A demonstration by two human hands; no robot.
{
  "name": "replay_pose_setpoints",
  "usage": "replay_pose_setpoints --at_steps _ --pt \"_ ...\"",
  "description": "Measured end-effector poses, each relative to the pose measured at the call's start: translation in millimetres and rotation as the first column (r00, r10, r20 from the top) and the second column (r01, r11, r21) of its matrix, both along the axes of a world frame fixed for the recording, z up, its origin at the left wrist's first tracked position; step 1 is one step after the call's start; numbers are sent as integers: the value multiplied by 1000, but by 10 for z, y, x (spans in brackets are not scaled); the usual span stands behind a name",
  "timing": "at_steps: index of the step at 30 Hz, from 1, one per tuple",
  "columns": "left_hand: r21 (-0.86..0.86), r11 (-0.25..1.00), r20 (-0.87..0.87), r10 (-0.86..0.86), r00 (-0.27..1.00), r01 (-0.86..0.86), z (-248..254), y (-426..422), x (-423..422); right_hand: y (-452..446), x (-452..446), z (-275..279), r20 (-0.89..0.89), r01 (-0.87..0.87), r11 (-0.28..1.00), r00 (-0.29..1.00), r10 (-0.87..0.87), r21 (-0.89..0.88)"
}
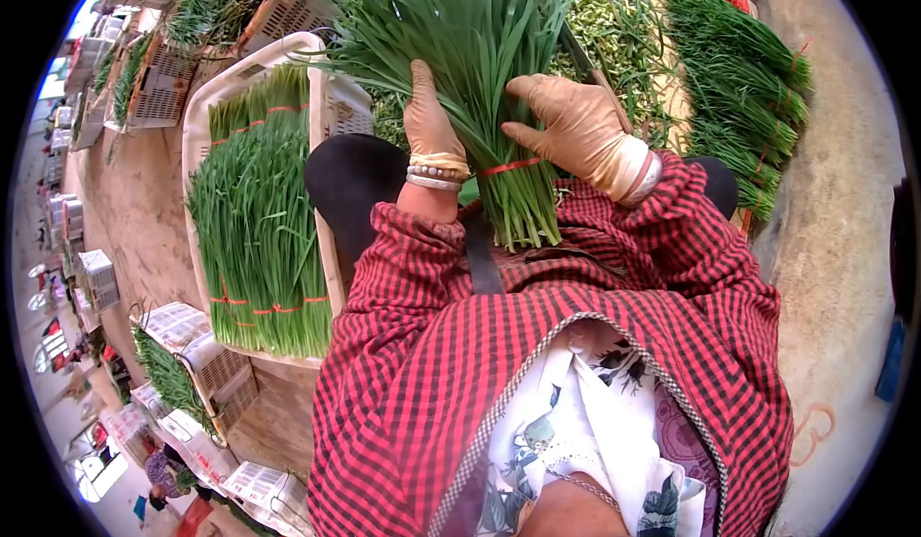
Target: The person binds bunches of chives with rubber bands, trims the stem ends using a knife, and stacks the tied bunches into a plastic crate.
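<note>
A large bunch of long green leafy stalks [470, 67] stands upright in front of my body, with a red band [509, 167] around its lower part and the pale cut stems below. My left hand [434, 124], in a thin tan glove, presses against the bunch's left side, thumb up; its other fingers are hidden behind the leaves. At the right side of the bunch is my right hand [571, 126], also gloved, with thumb and forefinger apart beside the leaves just above the band. Whether its other fingers touch the bunch cannot be made out.
To the left, a white crate [199, 239] holds banded green bunches. More banded bunches [739, 105] lie at the right by a concrete strip [815, 249]. Loose trimmings [614, 28] lie behind the held bunch. Other crates [158, 86] stand farther left.
</note>
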State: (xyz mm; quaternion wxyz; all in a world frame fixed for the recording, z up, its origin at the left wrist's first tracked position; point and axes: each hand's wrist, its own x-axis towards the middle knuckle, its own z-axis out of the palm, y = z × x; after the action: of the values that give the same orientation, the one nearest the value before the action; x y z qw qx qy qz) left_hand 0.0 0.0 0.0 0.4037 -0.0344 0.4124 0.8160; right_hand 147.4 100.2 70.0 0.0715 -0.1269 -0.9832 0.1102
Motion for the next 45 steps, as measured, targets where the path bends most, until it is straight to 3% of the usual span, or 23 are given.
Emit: replay_pose_setpoints --at_steps 2,5,11,13,17,18,21,23,24,30,31,33,35,36,38,39,40,41,42,44,45 --pt "3 1000 53 -3 999 2 95 -20 20 -4 -14 -78 -85 113 981 988 -127 -155" --pt "20 1000 60 21 998 -22 92 -30 86 -37 -53 -118 -1 189 975 982 -190 -121" --pt "60 998 -31 5 999 -3 0 -5 53 205 -194 -329 -91 214 976 972 -216 -37" --pt "86 996 50 -26 998 22 -4 -11 34 404 -161 -332 -64 270 960 959 -275 -74" --pt "145 989 93 5 996 -18 141 -86 22 1040 126 -477 -70 549 819 822 -565 -167" --pt "122 992 108 26 994 -39 217 -99 28 1134 229 -419 49 634 750 769 -638 -190" --pt "123 988 90 86 992 -97 148 -63 -38 1373 592 -557 -97 597 720 742 -663 -352" --pt "138 986 96 85 992 -98 167 -77 -79 1488 775 -623 -172 611 647 653 -738 -456" --pt "147 985 92 75 993 -88 186 -88 -102 1578 864 -676 -143 623 607 630 -763 -494" --pt "136 991 116 -5 993 -11 298 -186 -266 1825 1221 -604 -126 737 630 620 -775 -244" --pt "129 992 116 -4 993 -12 273 -213 -314 1892 1275 -547 -21 746 586 612 -790 -315" --pt "152 988 103 -3 995 -12 203 -230 -387 1931 1355 -462 48 727 648 673 -738 -227" --pt "114 992 92 42 995 -52 235 -181 -397 1649 1229 -492 -64 589 658 721 -690 -469" --pt "133 990 75 28 997 -38 240 -142 -416 1477 1122 -427 17 467 642 816 -578 -608" --pt "108 994 4 10 1000 -11 403 -59 -346 931 847 -188 164 293 543 948 -274 -787" --pt "100 995 -11 -11 1000 12 392 27 -373 636 749 -78 155 227 376 965 -211 -898" --pt "151 984 -19 -89 996 90 400 131 -385 486 649 -188 109 147 310 984 -139 -939" --pt "201 965 -33 -165 986 168 441 210 -376 290 565 -128 123 175 369 980 -159 -913" --pt "169 944 -36 -281 959 283 570 211 -309 288 477 -619 77 150 335 972 -223 -930" --pt "30 940 -221 -324 920 339 653 200 -213 95 387 -376 100 121 42 935 -339 -992" --pt "-26 945 -334 -316 888 327 657 192 -188 122 399 -508 127 90 -123 932 -340 -988"
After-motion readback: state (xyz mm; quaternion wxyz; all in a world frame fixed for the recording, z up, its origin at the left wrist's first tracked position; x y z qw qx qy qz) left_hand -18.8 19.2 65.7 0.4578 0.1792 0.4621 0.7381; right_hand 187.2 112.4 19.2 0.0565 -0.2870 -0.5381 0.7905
